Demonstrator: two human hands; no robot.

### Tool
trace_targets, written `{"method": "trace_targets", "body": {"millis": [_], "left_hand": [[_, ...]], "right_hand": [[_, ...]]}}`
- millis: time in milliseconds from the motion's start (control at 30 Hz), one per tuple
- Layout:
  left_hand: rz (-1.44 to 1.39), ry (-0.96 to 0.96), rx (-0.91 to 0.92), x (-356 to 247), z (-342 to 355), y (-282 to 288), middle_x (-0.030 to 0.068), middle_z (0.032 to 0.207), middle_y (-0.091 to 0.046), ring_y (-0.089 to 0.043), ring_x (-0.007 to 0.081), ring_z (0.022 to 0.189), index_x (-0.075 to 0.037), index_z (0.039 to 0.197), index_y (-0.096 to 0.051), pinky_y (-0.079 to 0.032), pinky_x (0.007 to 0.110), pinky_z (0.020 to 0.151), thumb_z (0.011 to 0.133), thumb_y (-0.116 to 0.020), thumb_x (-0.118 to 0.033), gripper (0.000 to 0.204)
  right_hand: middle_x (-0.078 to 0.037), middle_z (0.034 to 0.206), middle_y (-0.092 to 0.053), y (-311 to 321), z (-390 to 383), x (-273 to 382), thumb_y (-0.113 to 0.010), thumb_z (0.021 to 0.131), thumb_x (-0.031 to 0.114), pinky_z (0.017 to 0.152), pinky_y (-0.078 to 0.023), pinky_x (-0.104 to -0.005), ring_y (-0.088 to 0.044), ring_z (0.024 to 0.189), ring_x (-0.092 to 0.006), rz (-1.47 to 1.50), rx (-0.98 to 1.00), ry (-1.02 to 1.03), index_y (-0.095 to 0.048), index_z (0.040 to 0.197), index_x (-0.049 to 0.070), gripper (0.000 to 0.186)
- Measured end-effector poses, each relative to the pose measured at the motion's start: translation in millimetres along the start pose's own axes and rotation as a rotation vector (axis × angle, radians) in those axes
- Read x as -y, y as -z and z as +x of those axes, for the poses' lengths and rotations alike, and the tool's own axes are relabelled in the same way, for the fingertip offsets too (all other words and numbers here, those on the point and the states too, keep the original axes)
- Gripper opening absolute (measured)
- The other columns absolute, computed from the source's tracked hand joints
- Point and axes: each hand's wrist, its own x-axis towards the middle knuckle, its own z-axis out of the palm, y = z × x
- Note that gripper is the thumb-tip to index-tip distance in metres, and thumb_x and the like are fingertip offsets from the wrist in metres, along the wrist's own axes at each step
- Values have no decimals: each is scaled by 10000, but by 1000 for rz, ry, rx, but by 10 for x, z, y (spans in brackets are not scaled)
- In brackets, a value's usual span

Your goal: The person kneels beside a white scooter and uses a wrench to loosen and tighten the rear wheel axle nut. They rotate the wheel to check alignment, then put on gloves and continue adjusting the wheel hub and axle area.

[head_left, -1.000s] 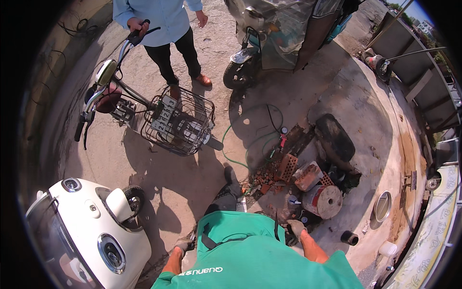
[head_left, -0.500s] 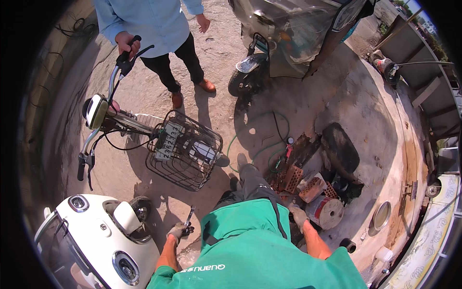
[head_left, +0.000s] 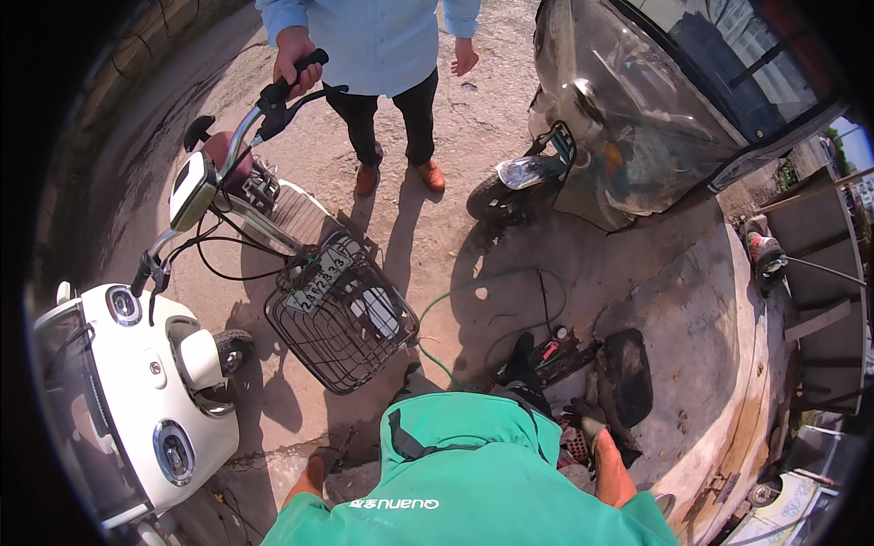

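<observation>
At the lower left, my gloved left hand [head_left: 324, 459] is low beside my green shirt, its fingers in shadow. It is closed around a slim tool [head_left: 346, 440], whose kind is hard to make out here. My right hand [head_left: 590, 420], also in a glove with dark fingertips, reaches down on my other side with its fingers apart and nothing seen in it. Close to that hand are a perforated red brick [head_left: 575, 446], partly hidden by my shirt, and a long black rounded piece [head_left: 626, 378] on the ground.
Ahead on the left is a two-wheeler with a wire basket [head_left: 341, 314], its grip held by a person in a light blue shirt [head_left: 373, 45]. A white vehicle [head_left: 137, 391] stands at left. A green hose [head_left: 446, 296] and red-handled gauge [head_left: 549, 349] lie ahead; a covered three-wheeler [head_left: 628, 118] stands beyond.
My view has shifted forward, and my body is nearer the basket. My right hand has moved from beside the white-and-red spool to by the black piece. My left hand is lower in the picture.
</observation>
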Motion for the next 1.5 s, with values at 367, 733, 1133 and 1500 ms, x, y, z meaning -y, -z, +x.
{"method": "trace_targets", "body": {"millis": [367,733,1133,1500], "left_hand": [[-578,86,-185,-1339,-671,-2065,165,963,-768,-778,292,824,22,1028,-727,-639,405,641,947,-627,-79,163],[-1067,244,270,-1365,-892,-3165,226,1102,-766,-766,335,920,-38,1221,-606,-547,468,817,996,-612,-215,286],[-1612,-197,-131,-3442,-1348,-2352,232,1124,-740,-748,335,985,58,1256,-618,-586,452,930,1007,-555,-180,350],[-755,-684,-936,-5352,725,-2702,209,861,-661,-651,349,824,-26,848,-674,-484,443,697,927,-524,-24,169]], "right_hand": [[-136,1103,-762,2078,1426,1342,-568,1037,277,788,-627,-416,-754,863,-275,-492,101,-434,-665,1282,57,343],[-114,1173,-736,-308,2501,3699,-562,1066,275,857,-547,-351,-709,981,-203,-664,345,121,-568,1406,44,411],[-96,1159,-722,-2985,1731,2728,-668,1011,275,888,-546,-314,-674,1031,-163,-1082,1053,-110,-625,1355,-31,463],[-20,1097,-711,-3844,3085,1748,-599,1068,219,845,-529,-283,-633,961,-107,-1093,1401,-286,-651,1314,22,319]]}}
